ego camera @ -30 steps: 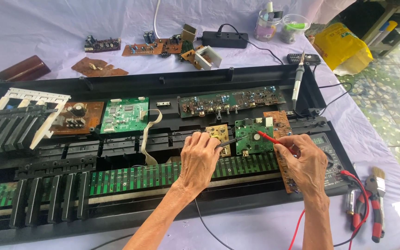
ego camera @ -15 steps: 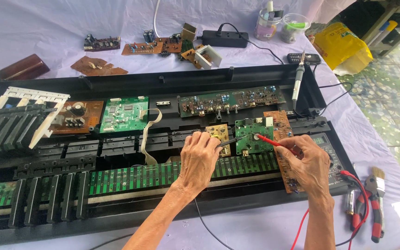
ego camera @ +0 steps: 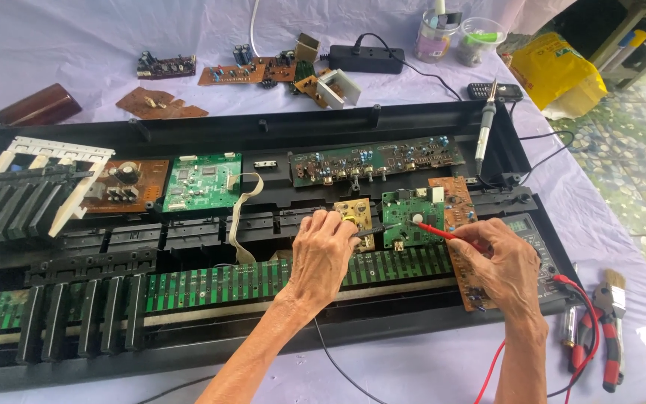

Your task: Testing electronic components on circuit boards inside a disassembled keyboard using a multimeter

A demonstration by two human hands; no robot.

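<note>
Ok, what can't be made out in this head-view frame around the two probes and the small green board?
- Black probe: only its tip shows; the left hand covers the rest.
- Red probe tip on the small green board: the exact contact point is too small to tell.
- Brown board: its middle is hidden under the right hand.
- Red lead: cut off at the bottom edge.

black probe (ego camera: 371,232): mostly hidden by left hand (ego camera: 323,254) | keyboard case (ego camera: 263,135): cut off left
</note>
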